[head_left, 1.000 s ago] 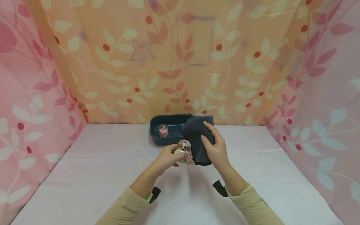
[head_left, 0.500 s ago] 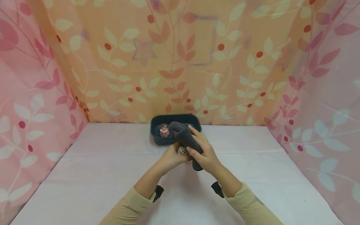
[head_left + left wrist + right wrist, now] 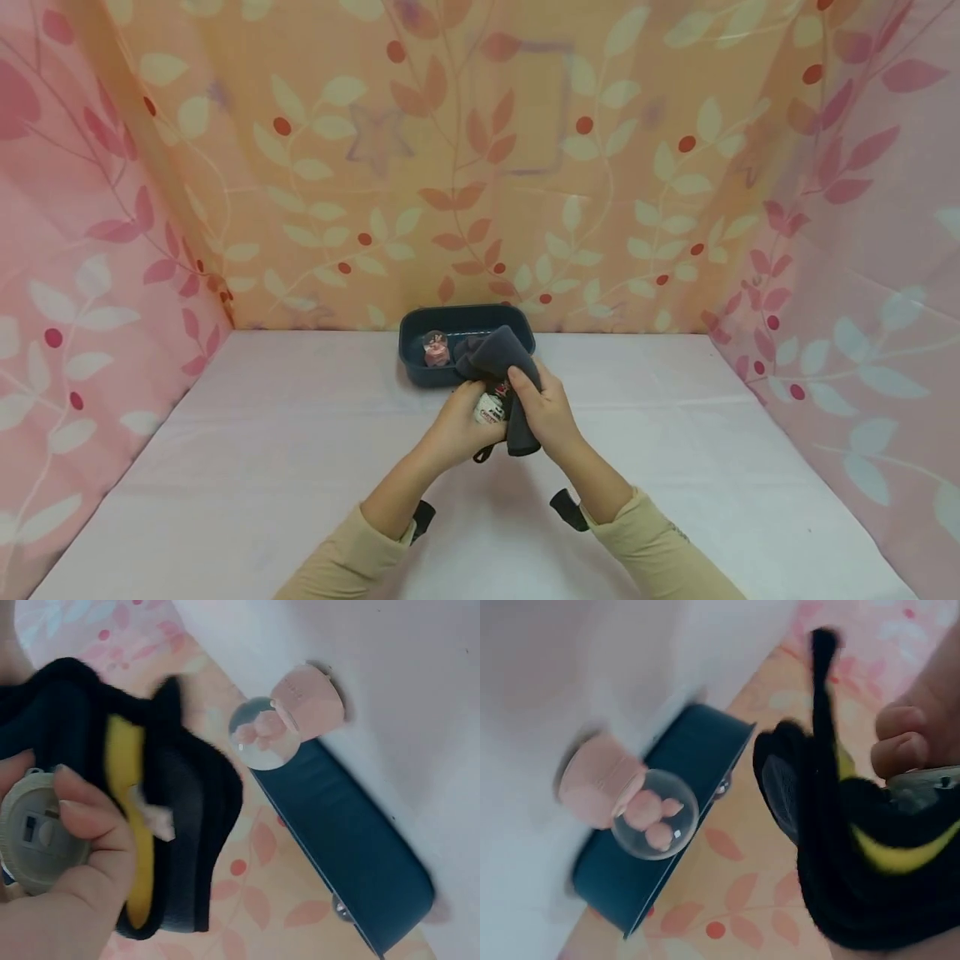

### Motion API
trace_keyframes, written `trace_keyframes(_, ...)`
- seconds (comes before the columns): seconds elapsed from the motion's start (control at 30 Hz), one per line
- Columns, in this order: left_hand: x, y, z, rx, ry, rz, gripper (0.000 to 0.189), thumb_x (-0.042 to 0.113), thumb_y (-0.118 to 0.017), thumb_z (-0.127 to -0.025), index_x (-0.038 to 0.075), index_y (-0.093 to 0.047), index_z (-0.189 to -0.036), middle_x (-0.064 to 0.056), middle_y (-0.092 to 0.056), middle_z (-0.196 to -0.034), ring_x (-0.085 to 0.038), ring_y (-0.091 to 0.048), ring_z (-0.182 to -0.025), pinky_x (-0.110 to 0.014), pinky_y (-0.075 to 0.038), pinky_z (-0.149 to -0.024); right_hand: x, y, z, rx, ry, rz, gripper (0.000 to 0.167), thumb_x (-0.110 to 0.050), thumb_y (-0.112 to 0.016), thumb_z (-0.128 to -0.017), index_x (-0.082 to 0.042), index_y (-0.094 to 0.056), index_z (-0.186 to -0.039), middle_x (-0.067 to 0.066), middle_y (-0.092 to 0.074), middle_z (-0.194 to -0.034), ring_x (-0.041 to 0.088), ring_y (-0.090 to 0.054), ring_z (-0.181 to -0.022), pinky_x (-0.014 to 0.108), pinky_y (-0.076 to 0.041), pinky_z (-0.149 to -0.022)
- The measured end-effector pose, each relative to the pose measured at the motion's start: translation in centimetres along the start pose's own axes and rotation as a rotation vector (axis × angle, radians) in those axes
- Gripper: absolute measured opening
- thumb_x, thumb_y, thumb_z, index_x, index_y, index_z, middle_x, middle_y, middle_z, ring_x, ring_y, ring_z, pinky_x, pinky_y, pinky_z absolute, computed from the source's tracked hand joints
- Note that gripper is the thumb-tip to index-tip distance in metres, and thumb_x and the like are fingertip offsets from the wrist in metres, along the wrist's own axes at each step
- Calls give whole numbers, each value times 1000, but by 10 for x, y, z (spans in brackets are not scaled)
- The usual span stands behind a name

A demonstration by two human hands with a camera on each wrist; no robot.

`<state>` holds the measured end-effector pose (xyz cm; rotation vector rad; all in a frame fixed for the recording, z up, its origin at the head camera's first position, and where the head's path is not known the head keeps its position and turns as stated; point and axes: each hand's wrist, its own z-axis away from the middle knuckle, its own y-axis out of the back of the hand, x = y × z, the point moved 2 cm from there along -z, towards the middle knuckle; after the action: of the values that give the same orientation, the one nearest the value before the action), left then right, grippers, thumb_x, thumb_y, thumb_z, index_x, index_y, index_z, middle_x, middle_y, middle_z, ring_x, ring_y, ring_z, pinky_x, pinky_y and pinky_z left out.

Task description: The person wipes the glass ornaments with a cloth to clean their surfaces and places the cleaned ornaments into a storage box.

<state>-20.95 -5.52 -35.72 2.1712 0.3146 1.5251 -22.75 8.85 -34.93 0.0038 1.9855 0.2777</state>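
My left hand (image 3: pixel 459 431) grips a small snow globe (image 3: pixel 489 409) with a white base and a red figure. In the left wrist view its round underside, the base (image 3: pixel 43 834), faces the camera between thumb and fingers. My right hand (image 3: pixel 553 414) holds a dark grey cloth (image 3: pixel 491 353) against the globe, covering most of the dome. A yellow strip shows along the cloth (image 3: pixel 817 862) in the right wrist view. Just beyond the hands stands a pink snow globe (image 3: pixel 306 703) on the table; in the head view the hands and cloth hide it.
A dark blue rectangular box (image 3: pixel 420 377) stands at the back of the white table (image 3: pixel 300 467). Another pink snow globe (image 3: pixel 436 350) sits inside it on the left. Floral curtains (image 3: pixel 480 167) border the table at the back and both sides.
My right hand has brought the cloth leftward onto the snow globe in my left hand. The globe has tipped, and its dome is now mostly covered. The box has stayed put.
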Motion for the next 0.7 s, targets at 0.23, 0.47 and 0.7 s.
trace_keyframes(0.23,-1,-1,0,-23,13,-4,43,14,-75,-80,0,-58,-117,-10,-57,-106,-22,-52,-92,-38,-46,-77,2,7,-3,-24,-357,-372,52,-38,-44,-102,-1,-42,-138,14,-53,-124,17,-52,-106,29,-42,-91)
trace_keyframes(0.47,-11,2,8,25,244,355,54,17,-78,-83,0,-45,-122,-13,-57,-106,-19,-59,-84,-31,-52,-73,3,24,-1,13,-459,-602,59,-45,-37,-104,-10,-23,-148,7,-46,-130,12,-57,-106,26,-49,-88)
trace_keyframes(0.7,-11,4,9,115,323,667,43,33,-57,-99,-4,-47,-118,-16,-63,-96,-19,-67,-78,-25,-51,-63,-5,28,4,77,-324,-516,59,-46,-38,-103,-7,-26,-145,8,-45,-124,16,-55,-106,29,-49,-86)
